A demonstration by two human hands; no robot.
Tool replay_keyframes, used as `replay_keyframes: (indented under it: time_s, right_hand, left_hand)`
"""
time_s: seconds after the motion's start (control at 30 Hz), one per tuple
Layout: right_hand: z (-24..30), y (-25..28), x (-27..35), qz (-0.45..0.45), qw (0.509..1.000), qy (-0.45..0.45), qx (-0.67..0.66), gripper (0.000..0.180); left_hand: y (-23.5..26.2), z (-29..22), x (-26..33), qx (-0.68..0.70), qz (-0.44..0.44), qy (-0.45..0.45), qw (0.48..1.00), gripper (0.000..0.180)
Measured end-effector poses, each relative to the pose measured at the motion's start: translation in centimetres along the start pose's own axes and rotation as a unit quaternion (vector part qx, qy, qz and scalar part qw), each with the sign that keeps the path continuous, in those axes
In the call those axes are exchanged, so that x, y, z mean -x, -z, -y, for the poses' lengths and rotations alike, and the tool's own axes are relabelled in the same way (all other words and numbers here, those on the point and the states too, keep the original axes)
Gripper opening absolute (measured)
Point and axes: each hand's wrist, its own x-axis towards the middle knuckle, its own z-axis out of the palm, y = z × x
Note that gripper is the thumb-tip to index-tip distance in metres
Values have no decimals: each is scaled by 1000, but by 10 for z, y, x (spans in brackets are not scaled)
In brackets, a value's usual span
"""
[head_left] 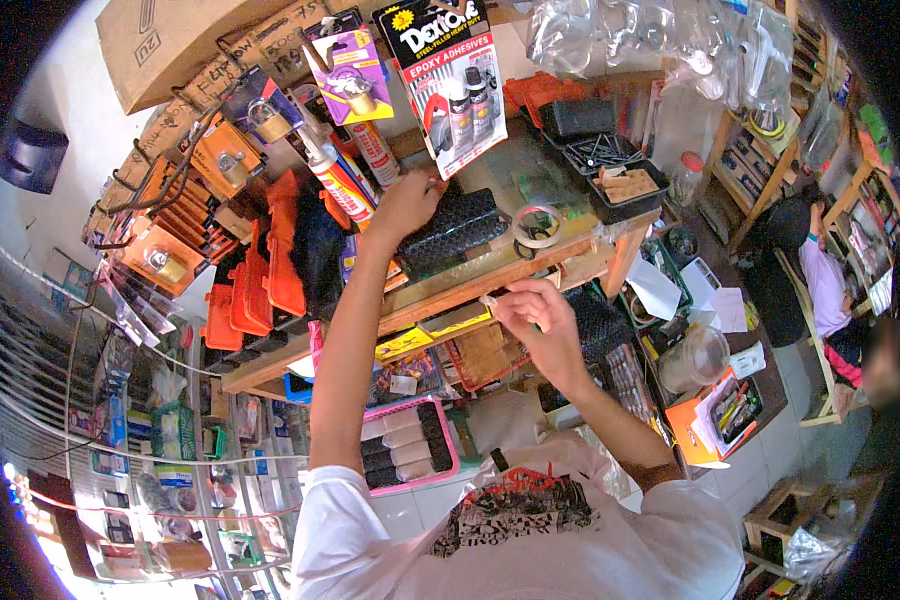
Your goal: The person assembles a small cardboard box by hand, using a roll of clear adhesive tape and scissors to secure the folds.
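My left hand reaches over the glass-topped counter, its fingers curled beside the lower corner of a hanging adhesive card pack. Whatever those fingers hold, if anything, is hidden. Just right of that hand lies a black bundle in bubble wrap. My right hand is raised at the counter's front edge, thumb and forefinger pinching a small whitish piece whose kind I cannot make out. Between the bundle and the right end of the counter, a roll of tape rests near the front edge.
Orange-and-black cases stand at the counter's left, below carded padlocks. A black tray of screws sits at the back right. Below are a pink-rimmed basket and a clear jar. Another person is at the far right.
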Motion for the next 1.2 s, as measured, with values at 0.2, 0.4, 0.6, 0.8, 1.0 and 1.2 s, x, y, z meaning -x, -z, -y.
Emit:
replay_keyframes:
  time_s: [0.2,0.4,0.6,0.8,1.0,1.2]
  right_hand:
    - [-4,-33,-87,26,885,306,351,69]
    - [-10,-27,-126,20,823,306,478,86]
    - [-23,-29,-131,19,815,281,507,85]
    - [-31,-28,-127,21,842,257,475,94]
    - [-32,-28,-127,-1,876,282,391,103]
    - [-42,-26,-129,4,895,286,344,105]
  left_hand:
    - [-38,59,-68,-192,145,112,964,45]
    - [-60,64,-99,-240,145,131,951,44]
    - [-38,71,-95,-208,148,113,960,43]
    - [0,47,-68,-141,104,51,983,42]
    - [7,-16,11,-130,35,4,991,42]
    - [-20,-19,73,-31,-32,-27,999,35]
